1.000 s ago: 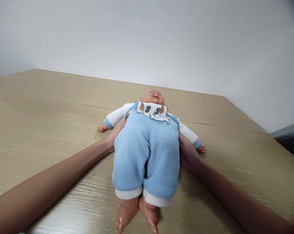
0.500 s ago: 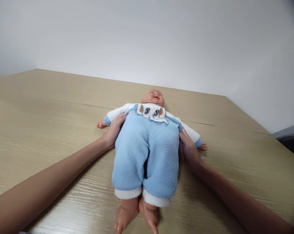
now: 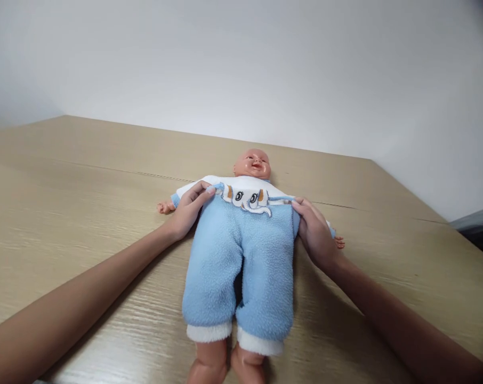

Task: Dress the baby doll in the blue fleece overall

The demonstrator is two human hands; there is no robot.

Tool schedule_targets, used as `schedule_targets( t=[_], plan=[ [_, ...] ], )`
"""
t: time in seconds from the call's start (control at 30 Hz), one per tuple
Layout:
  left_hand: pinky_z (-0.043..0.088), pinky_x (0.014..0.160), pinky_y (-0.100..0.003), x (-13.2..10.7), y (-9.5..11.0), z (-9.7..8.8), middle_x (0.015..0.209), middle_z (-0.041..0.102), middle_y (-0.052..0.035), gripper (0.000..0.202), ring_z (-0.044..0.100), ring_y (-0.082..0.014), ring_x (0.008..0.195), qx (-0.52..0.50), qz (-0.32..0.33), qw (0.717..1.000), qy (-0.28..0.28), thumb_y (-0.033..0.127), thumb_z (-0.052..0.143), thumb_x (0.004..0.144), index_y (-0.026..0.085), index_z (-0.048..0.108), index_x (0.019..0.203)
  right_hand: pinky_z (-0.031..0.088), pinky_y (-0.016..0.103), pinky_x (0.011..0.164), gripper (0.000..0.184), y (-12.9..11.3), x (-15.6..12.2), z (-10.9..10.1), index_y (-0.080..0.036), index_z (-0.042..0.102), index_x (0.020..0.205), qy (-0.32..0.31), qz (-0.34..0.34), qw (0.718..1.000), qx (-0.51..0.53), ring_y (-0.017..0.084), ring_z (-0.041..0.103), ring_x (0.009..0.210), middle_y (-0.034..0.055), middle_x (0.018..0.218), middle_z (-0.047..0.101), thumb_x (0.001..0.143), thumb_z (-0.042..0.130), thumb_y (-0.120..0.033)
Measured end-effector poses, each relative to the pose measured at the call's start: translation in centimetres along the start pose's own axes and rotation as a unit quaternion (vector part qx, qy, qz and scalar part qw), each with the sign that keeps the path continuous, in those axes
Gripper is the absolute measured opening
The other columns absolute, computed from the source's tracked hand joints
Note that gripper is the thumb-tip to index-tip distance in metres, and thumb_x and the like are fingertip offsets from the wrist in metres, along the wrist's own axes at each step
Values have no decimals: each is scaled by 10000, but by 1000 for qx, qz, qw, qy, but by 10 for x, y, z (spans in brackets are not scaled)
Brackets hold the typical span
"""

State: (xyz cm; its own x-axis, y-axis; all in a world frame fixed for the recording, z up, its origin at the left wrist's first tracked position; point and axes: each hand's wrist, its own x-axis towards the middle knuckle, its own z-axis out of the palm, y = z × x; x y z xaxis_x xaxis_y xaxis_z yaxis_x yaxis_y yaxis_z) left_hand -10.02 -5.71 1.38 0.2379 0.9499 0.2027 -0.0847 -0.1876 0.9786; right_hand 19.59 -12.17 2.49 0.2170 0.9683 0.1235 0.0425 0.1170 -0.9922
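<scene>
A baby doll [image 3: 252, 164] lies on its back on the wooden table, head away from me and feet towards me. It wears a white long-sleeved top [image 3: 209, 181] and fuzzy light-blue pants [image 3: 217, 256] with white cuffs. An elephant patch [image 3: 247, 198] decorates the upper front of the pants. My left hand [image 3: 190, 208] pinches the upper left corner of the pants between thumb and fingers. At the upper right corner, my right hand [image 3: 315, 232] grips the same edge, which is pulled taut between both hands.
The light wooden table [image 3: 85, 224] has a thin seam running across behind the doll. A pale wall [image 3: 241, 69] rises beyond the far edge. A dark object [image 3: 481, 234] sits past the table's right edge.
My hands have moved from the sides of the pants up to the top corners and taken hold there. The upper edge is now stretched straighter, and the doll's feet are lower in view.
</scene>
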Motion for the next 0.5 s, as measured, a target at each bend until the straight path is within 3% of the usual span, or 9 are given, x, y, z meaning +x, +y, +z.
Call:
schedule_targets(
  t=[0.13,0.27,0.37,0.43,0.5],
  plan=[
    [434,824,-287,-2,4,0,929,597,-3,363,523,-190,886,66,47,996,21,586,715,985,228,653,981,420,363,782,252,-12,15,5,-278,639,764,-3,13,1000,-17,222,511,766,-18,752,592,840,757,-487],
    [444,832,-289,-1,2,-3,948,606,-6,368,545,-191,899,100,81,991,36,597,698,1004,234,650,1035,356,358,687,252,-26,28,14,-273,593,773,-58,24,997,-38,188,444,678,-34,715,535,875,705,-475],
    [443,821,-287,-2,-2,-6,967,609,-5,335,558,-182,894,104,98,989,45,564,690,1024,237,636,1074,431,371,802,160,-39,37,29,-279,639,913,-46,-74,988,-125,215,567,834,0,909,649,935,685,-430],
    [446,830,-288,-4,-5,-6,986,614,-7,298,578,-176,903,112,106,987,46,532,670,1050,241,631,1105,464,406,953,123,-49,43,45,-279,652,1026,-38,-175,962,-206,256,620,1033,39,1107,691,956,692,-372],
    [458,854,-298,-5,-7,-6,997,618,-10,273,598,-180,920,128,120,983,54,508,661,1064,247,636,1139,468,450,1050,104,-60,51,67,-266,650,1056,-85,-242,926,-278,289,623,1155,72,1181,702,983,673,-337]
  ],
)
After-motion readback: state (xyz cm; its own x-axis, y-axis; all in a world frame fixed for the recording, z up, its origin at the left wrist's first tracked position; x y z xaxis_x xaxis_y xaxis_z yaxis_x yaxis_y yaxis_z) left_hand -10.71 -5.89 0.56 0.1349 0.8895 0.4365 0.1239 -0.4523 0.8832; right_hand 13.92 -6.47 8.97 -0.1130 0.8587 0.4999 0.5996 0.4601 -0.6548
